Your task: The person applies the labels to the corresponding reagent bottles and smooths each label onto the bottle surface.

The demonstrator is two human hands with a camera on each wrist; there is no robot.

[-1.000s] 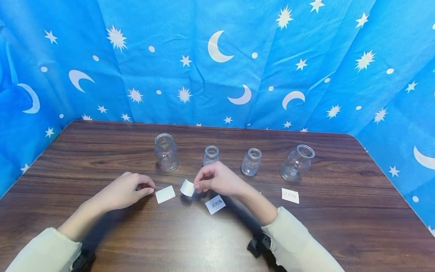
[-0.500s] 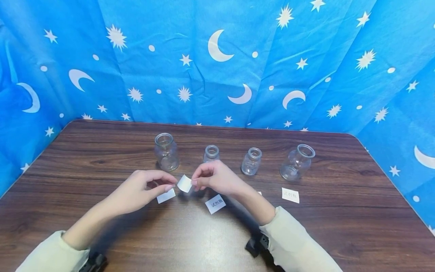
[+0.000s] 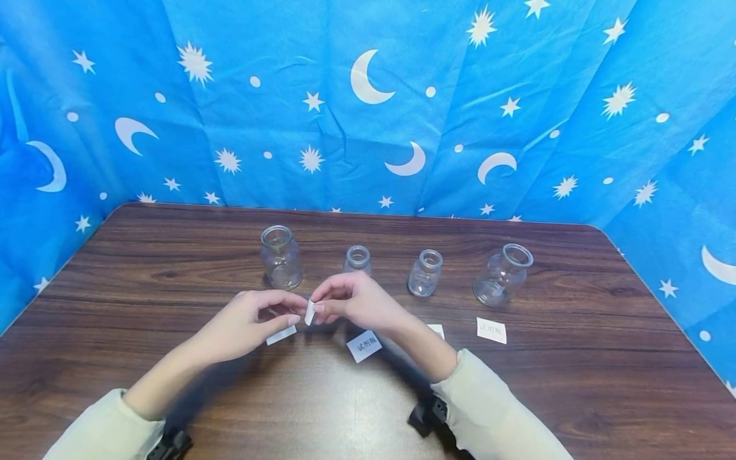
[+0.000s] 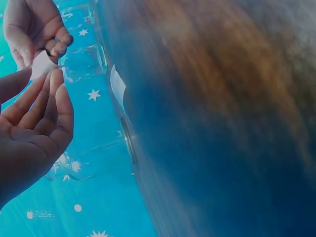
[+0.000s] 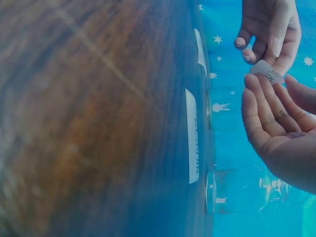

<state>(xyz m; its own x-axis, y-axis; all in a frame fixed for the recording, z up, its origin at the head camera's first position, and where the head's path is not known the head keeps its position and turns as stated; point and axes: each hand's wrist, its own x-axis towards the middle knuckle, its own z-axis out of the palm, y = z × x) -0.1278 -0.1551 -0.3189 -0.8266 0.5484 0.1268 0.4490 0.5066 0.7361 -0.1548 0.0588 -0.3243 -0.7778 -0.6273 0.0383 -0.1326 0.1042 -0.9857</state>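
Both hands (image 3: pixel 313 311) pinch one paper label (image 3: pixel 309 312) in a narrow grip; beyond them, four jars (image 3: pixel 425 273) stand unlabelled, other labels (image 3: pixel 491 330) lie waiting.

- You can read three printed characters, 试剂瓶, in dark ink on the white paper label (image 3: pixel 364 345) lying on the wooden table (image 3: pixel 172 255) just in front of your right hand (image 3: pixel 359 303).
- The white label (image 3: pixel 491 330) in front of the rightmost glass jar (image 3: pixel 503 275) carries the same kind of dark print, likely the same three characters, but it is too faint to be sure.
- The small label (image 5: pixel 267 73) pinched between your two hands shows dark print in the right wrist view; you cannot make out the characters.
- The label (image 3: pixel 281 335) under your left hand (image 3: pixel 247 322) shows no legible print.
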